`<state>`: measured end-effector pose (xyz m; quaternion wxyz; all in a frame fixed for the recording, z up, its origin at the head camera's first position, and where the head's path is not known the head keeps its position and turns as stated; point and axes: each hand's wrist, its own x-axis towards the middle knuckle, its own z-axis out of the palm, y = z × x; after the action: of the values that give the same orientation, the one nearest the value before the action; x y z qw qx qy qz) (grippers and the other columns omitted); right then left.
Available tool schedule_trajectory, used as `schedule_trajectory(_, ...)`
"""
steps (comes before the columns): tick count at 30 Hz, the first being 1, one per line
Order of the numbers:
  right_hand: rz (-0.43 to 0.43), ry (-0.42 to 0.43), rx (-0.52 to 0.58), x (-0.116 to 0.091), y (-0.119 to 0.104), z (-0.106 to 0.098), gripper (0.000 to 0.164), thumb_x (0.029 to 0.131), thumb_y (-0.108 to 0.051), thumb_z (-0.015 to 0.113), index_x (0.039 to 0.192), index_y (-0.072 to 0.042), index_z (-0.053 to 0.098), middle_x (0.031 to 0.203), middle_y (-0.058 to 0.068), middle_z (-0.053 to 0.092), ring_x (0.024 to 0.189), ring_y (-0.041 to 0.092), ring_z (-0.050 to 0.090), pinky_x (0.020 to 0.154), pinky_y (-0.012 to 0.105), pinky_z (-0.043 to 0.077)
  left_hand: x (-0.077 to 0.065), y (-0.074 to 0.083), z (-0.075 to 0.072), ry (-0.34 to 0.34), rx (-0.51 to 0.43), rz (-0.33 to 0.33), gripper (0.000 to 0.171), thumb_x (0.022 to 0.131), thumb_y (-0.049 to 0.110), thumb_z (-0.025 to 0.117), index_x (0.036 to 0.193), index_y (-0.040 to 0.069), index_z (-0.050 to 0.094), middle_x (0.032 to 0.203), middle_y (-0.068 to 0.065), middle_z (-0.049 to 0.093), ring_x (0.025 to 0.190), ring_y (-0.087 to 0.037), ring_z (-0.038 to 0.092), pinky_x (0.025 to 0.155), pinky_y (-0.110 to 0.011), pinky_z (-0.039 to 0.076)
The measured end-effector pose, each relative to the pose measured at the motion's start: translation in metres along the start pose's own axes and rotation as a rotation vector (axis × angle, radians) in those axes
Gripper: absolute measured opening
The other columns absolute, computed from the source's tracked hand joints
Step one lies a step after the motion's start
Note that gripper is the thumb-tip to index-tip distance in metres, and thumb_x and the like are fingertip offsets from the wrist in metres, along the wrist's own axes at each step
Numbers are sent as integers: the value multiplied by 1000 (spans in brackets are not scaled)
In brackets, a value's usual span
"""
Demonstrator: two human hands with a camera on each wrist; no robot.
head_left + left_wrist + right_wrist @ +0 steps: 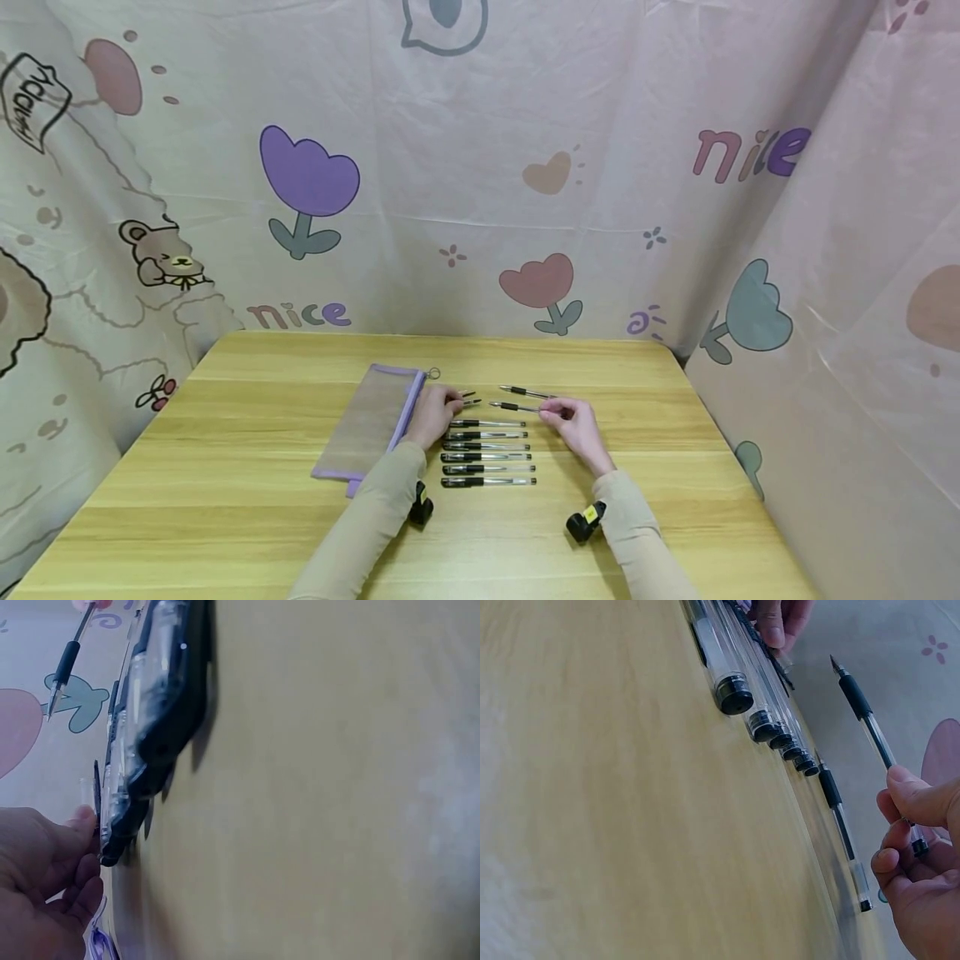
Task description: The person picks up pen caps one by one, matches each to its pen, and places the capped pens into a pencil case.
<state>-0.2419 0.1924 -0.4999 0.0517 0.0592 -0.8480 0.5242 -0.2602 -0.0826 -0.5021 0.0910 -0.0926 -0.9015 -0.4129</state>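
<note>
My right hand (pixel 573 425) pinches an uncapped gel pen (pixel 857 697) near its rear end. The pen has a black grip and a clear barrel, and its bare tip points left. Between thumb and fingers my left hand (pixel 433 414) pinches a small clear pen cap with a black clip (pixel 97 787), partly hidden by the fingers. Pen and cap are apart. Another uncapped pen (pixel 525 392) lies on the table just beyond the right hand. Near the left fingertips shows a second dark clip (pixel 468 393). Several capped black pens (pixel 487 457) lie in a row, caps to the left.
A see-through zip pouch (pixel 367 421) with purple edging lies left of the pens, partly under the left hand and forearm. All of it is on a wooden table (pixel 225 433). A patterned cloth (pixel 450 167) hangs behind and at both sides.
</note>
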Motion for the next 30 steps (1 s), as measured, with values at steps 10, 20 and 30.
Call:
schedule_trajectory(10,-3,-7,9,0,0,1,14,87,-7,75,101,-3,76,94,13,74,79,11,58,70,19,47,-5,0,-3,30,-17,3,14,97,5,63,105,1,74,103,-14,76,94,-28,70,86,-43,57)
schedule_trajectory(20,-8,-11,-7,0,-5,3,15,88,-7,75,102,-3,76,95,13,74,79,11,58,70,19,47,-13,2,-7,-66,-161,50,20,100,2,57,116,-1,68,114,-17,72,102,-28,68,90,-44,56)
schedule_trajectory(30,-11,-11,-14,0,-8,5,14,87,-6,75,101,-3,76,97,12,75,81,9,59,73,18,48,-17,-1,-8,-89,-203,89,19,100,2,57,115,1,69,119,-16,71,99,-26,67,85,-33,55)
